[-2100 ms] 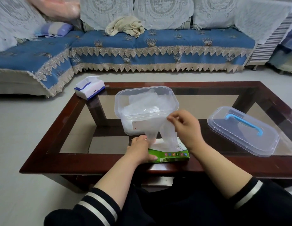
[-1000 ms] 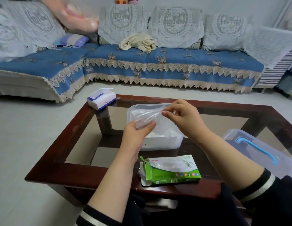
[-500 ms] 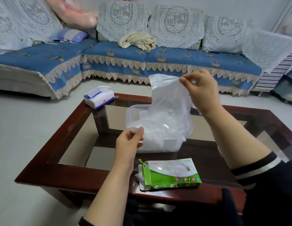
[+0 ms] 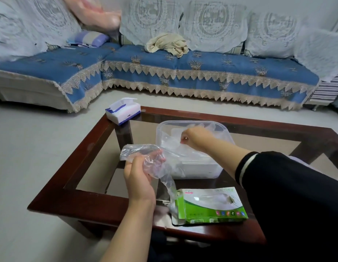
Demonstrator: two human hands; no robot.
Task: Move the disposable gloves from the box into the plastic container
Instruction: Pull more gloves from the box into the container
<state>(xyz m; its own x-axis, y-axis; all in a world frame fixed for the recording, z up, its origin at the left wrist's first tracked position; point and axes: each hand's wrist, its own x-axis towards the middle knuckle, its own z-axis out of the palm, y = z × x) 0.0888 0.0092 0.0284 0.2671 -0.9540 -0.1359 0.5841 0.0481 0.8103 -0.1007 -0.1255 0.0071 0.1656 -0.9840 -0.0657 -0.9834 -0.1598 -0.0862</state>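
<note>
A clear plastic container (image 4: 192, 171) stands on the glass coffee table, with thin transparent gloves (image 4: 174, 146) piled inside. My right hand (image 4: 194, 138) reaches over its rim and pinches glove film inside it. To the container's left, my left hand (image 4: 140, 176) grips a crumpled clear glove (image 4: 141, 152). That glove's tail hangs down towards the green glove box (image 4: 211, 207), which lies flat near the table's front edge. The box's left end flap is open.
A white and blue tissue box (image 4: 123, 110) sits at the table's far left corner. The table has a dark red wooden frame (image 4: 85, 201) around glass panels. A blue sofa (image 4: 183, 70) with lace covers runs behind. My right sleeve hides the table's right side.
My right hand came down from high above the table into the container with the glove film. My left hand moved left and now grips a bunched glove beside the container.
</note>
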